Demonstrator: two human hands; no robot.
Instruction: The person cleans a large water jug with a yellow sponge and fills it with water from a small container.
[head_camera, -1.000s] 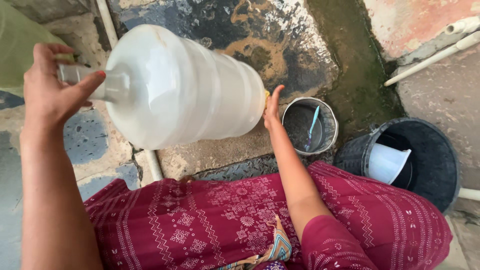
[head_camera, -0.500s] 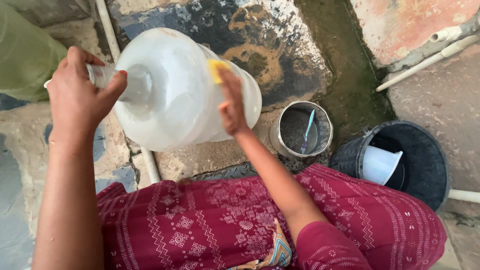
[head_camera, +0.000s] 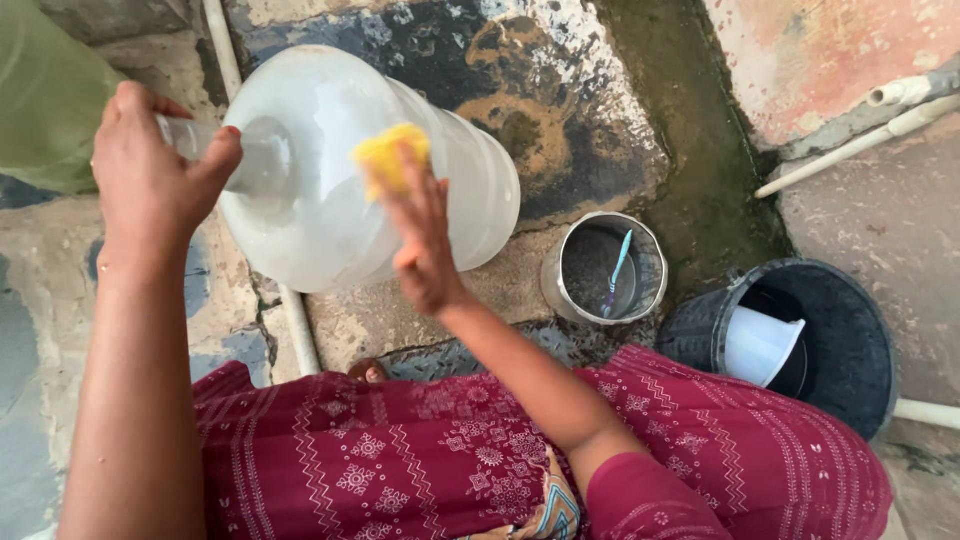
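A large clear plastic water jug (head_camera: 300, 230) lies tilted on its side above the wet ground, neck pointing left. My left hand (head_camera: 150, 170) grips the jug's neck. My right hand (head_camera: 425, 240) presses a yellow sponge (head_camera: 388, 155) against the jug's shoulder, fingers spread over the sponge. Below both arms lies my lap in a maroon patterned cloth (head_camera: 420, 460).
A small metal pot (head_camera: 648, 295) with a light blue toothbrush (head_camera: 617, 272) in it stands right of the jug. A black bucket (head_camera: 860, 340) holding a white mug (head_camera: 758, 343) sits further right. White pipes (head_camera: 855, 140) run along the stained concrete. A green container (head_camera: 45, 100) is at far left.
My right hand has come from the jug's far base to its shoulder near the neck, with the yellow sponge now showing under the fingers. The left hand keeps its hold.
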